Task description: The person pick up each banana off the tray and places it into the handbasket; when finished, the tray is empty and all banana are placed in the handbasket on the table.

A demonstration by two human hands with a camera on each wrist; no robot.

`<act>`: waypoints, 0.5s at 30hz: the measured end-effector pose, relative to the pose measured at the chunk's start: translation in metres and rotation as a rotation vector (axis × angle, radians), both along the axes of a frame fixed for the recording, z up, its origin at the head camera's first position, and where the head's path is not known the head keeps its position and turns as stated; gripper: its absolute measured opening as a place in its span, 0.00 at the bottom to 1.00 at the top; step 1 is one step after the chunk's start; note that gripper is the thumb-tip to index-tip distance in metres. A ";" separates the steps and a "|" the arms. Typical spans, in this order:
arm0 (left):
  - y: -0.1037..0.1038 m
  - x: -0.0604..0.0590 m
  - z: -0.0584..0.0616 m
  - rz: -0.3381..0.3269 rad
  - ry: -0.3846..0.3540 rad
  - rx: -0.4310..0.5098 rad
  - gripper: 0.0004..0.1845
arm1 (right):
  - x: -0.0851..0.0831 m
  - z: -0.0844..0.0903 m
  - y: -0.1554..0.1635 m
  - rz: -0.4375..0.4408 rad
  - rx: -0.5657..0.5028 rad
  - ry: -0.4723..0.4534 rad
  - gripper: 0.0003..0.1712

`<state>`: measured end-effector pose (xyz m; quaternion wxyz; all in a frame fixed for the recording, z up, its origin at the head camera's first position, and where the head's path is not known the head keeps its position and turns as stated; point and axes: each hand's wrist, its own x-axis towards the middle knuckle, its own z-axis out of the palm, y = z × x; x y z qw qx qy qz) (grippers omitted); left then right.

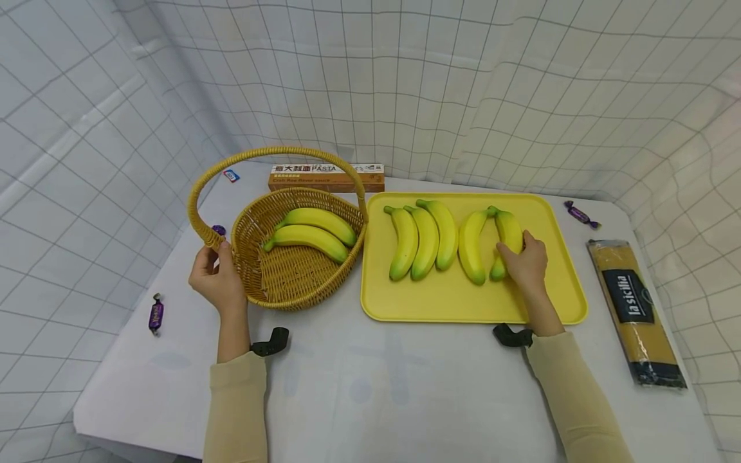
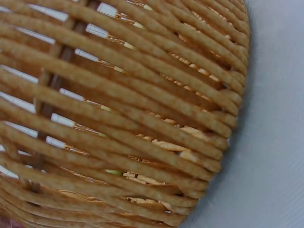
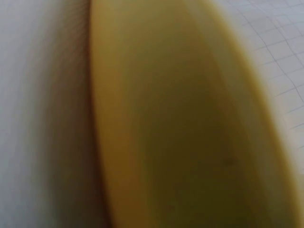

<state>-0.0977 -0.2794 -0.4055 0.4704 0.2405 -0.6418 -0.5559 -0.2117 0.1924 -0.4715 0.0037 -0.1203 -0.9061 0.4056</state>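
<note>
The right hand [image 1: 525, 262] curls its fingers round the rightmost banana [image 1: 507, 247] on the tray [image 1: 446, 308], its long axis running away from the person. The left hand [image 1: 217, 278] grips the basket [image 1: 289, 283] handle; the basket lies leftward of the right fingers.

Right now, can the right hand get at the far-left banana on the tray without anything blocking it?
Probably yes. The right hand grips the rightmost banana; the far-left banana lies uncovered on the same tray, reachable over the others.
</note>
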 end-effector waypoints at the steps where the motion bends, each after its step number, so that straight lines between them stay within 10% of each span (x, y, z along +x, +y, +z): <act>1: 0.000 0.000 0.000 0.000 0.001 0.000 0.12 | 0.000 0.000 0.000 -0.009 0.004 0.006 0.43; 15: -0.001 0.000 -0.002 -0.008 0.021 -0.005 0.14 | 0.001 -0.003 0.004 -0.128 -0.057 0.073 0.37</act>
